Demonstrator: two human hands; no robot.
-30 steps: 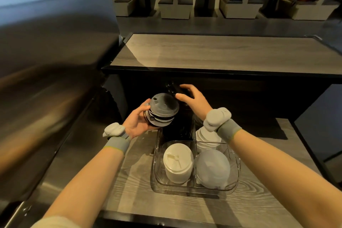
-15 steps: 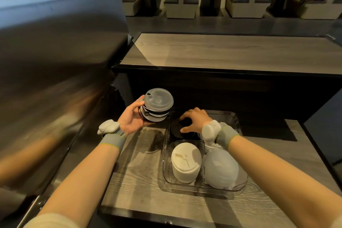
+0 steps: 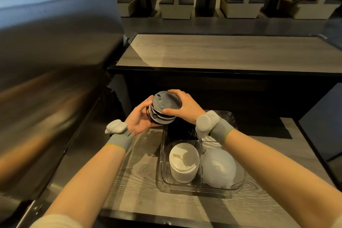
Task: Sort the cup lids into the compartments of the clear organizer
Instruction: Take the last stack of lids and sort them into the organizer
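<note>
My left hand [image 3: 137, 117] cradles a stack of mixed cup lids [image 3: 162, 110] from below, just above and left of the clear organizer [image 3: 199, 186]. My right hand [image 3: 182, 106] grips the grey top lid of that stack with thumb and fingers. The organizer sits on the wooden counter. Its near left compartment holds a stack of white lids [image 3: 184, 161]. Frosted dome lids [image 3: 218, 165] fill the near right one. Black lids [image 3: 180, 132] lie in the far left compartment. White lids [image 3: 211, 143] in the far right one are mostly hidden by my right wrist.
A large stainless steel surface [image 3: 51, 72] rises close on the left. A higher wooden bar top [image 3: 222, 52] runs across behind the organizer, with a dark panel below it. Seats and small tables stand in the far background.
My right hand has lifted out of the far left compartment and closed on the top lid of the stack. My left hand has brought the stack slightly right.
</note>
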